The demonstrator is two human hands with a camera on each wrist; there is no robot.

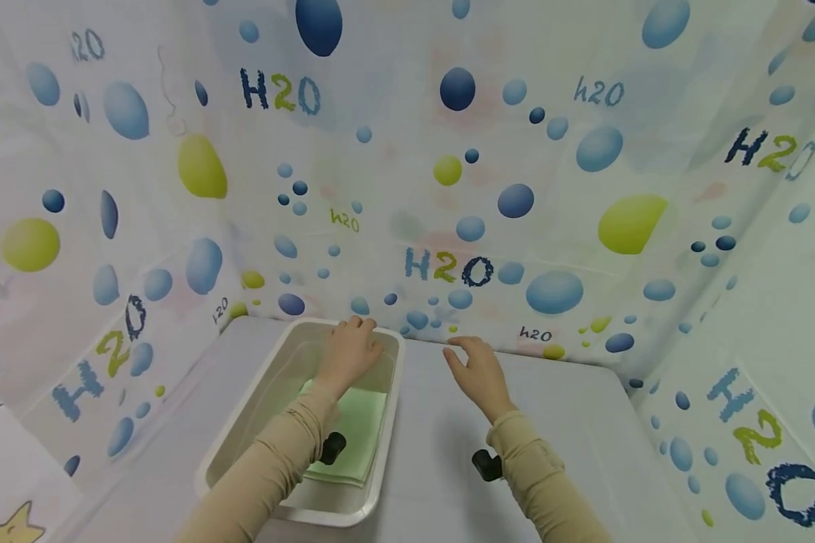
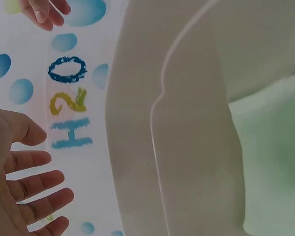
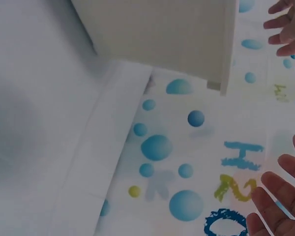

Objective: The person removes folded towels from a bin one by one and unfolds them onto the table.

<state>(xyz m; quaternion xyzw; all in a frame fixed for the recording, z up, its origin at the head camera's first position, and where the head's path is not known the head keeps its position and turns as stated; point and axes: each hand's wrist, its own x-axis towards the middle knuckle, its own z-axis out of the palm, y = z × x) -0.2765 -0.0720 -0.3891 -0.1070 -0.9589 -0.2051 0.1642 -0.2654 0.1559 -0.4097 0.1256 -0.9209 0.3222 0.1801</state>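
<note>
A pale, rectangular plastic basin (image 1: 392, 392) stands on the white-covered table, left of centre. Flat on its bottom lies a folded light green cloth (image 1: 361, 426), partly hidden by the left forearm. My left hand (image 1: 346, 356) hovers over the far part of the basin. In the left wrist view, the left hand's fingers (image 2: 39, 184) are spread, holding nothing. To the basin's right, my right hand (image 1: 481, 377) is raised above the table, touching nothing. The right wrist view shows its fingers (image 3: 278, 196) loosely extended and apart.
The white-covered table (image 1: 435, 452) reaches to the right of the basin. A curtain (image 1: 394, 188) printed with bubbles and H2O lettering closes off the back and both sides. Small black devices sit at the left wrist (image 1: 333, 448) and right wrist (image 1: 487, 465).
</note>
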